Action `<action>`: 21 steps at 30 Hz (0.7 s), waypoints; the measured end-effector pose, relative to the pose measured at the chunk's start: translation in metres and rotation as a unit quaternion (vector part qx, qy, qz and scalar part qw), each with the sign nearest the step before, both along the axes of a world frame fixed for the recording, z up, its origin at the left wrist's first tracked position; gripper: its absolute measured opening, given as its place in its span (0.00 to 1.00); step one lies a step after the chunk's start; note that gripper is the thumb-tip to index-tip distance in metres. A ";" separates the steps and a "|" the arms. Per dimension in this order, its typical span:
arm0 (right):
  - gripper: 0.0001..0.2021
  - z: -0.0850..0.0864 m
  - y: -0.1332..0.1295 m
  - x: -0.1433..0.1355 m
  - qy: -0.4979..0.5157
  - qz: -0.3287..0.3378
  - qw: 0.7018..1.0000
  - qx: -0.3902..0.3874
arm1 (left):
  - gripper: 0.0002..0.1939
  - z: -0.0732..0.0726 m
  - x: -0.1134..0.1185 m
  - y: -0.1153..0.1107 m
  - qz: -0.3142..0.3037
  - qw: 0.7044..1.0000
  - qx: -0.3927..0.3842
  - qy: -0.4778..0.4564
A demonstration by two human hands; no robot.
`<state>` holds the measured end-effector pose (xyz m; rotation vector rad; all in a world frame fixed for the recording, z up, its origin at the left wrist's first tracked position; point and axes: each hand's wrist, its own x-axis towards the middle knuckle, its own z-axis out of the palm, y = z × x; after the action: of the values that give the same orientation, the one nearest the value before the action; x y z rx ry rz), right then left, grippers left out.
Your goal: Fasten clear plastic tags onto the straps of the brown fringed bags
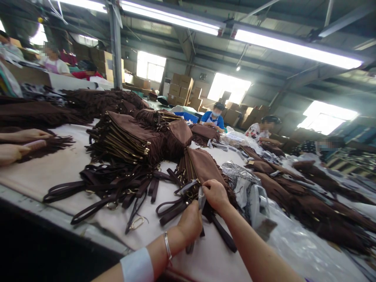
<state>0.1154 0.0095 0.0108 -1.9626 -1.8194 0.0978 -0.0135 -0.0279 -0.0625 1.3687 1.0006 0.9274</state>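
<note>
your left hand [190, 222] grips the grey strip [201, 198] low while your right hand [216, 194] pinches its top, at six o'clock of the brown fringed pouches [205, 166], seemingly fitting or freeing it, so the next move likely calls for steadiness.

Head view: facing forward and down, tilted.
Left hand [190, 222], right hand [216, 194]: close, below centre.
Worktable [58, 168]: oblique, from above.
Ceiling lights [173, 18]: farther off.
</note>
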 end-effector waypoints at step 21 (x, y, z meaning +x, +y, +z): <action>0.26 -0.045 -0.047 0.009 0.550 -0.044 0.815 -0.177 | 0.18 0.019 -0.017 0.002 -0.140 0.913 -0.317 -0.215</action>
<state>0.1242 -0.0375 -0.0340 -1.5773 -0.9373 1.3198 -0.0309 -0.0255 -0.0436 0.6888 0.6540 0.5706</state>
